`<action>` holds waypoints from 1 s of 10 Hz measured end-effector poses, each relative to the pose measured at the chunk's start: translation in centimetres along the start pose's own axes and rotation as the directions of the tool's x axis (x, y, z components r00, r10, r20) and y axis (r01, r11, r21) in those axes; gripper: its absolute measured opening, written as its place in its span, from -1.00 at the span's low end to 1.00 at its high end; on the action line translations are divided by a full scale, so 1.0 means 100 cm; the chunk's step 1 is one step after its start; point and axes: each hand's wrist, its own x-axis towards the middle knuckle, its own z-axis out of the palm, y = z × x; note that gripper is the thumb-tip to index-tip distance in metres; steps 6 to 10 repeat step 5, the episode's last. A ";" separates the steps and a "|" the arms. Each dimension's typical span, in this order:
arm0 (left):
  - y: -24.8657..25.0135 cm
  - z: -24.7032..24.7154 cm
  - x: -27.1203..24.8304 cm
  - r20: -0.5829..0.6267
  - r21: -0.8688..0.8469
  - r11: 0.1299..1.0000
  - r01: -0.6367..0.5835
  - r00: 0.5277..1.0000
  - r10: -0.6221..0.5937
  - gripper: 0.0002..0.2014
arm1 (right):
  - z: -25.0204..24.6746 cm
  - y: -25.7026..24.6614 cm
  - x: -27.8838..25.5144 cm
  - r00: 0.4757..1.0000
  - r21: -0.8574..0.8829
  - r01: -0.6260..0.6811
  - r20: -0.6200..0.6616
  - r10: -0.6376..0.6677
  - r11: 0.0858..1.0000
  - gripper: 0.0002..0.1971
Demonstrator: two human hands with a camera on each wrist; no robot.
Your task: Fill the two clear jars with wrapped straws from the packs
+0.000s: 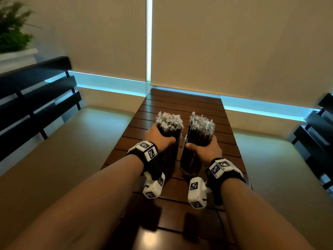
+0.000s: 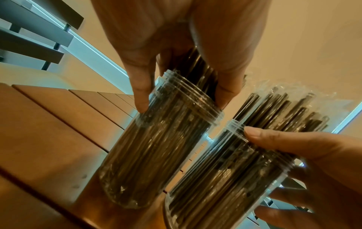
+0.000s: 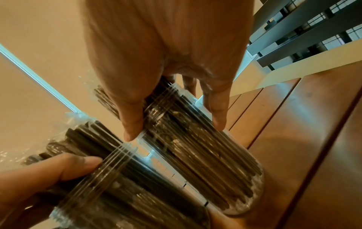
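Left hand (image 1: 158, 137) wraps the left jar (image 2: 156, 151); right hand (image 1: 207, 149) wraps the right jar (image 3: 203, 148). Both likely steady full jars of straws (image 1: 169, 120) upright on the bench (image 1: 182, 103).

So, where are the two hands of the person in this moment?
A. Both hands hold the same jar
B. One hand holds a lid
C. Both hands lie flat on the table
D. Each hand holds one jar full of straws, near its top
D: the left hand grips the left jar and the right hand grips the right jar, each around the straws at the rim.
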 end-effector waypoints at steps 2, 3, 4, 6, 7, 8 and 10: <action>0.001 0.007 0.024 0.019 -0.027 0.999 -0.032 0.999 0.032 -0.22 | 0.008 -0.008 0.021 1.000 0.017 -0.014 0.022 0.014 1.000 -0.16; -0.003 0.006 0.025 0.071 -0.002 1.000 -0.030 0.997 0.030 -0.11 | 0.008 -0.008 0.019 0.998 0.037 -0.034 0.055 0.032 0.999 -0.07; -0.012 -0.002 0.015 0.135 0.032 0.999 -0.006 0.991 0.002 0.26 | 0.005 -0.005 0.006 0.996 0.045 -0.060 0.069 0.056 0.997 0.25; -0.027 -0.014 -0.009 0.144 0.080 0.996 0.032 0.989 -0.043 0.26 | -0.004 0.001 -0.028 0.996 0.021 -0.092 -0.004 0.092 0.996 0.14; -0.027 -0.014 -0.009 0.144 0.080 0.996 0.032 0.989 -0.043 0.26 | -0.004 0.001 -0.028 0.996 0.021 -0.092 -0.004 0.092 0.996 0.14; -0.027 -0.014 -0.009 0.144 0.080 0.996 0.032 0.989 -0.043 0.26 | -0.004 0.001 -0.028 0.996 0.021 -0.092 -0.004 0.092 0.996 0.14; -0.027 -0.014 -0.009 0.144 0.080 0.996 0.032 0.989 -0.043 0.26 | -0.004 0.001 -0.028 0.996 0.021 -0.092 -0.004 0.092 0.996 0.14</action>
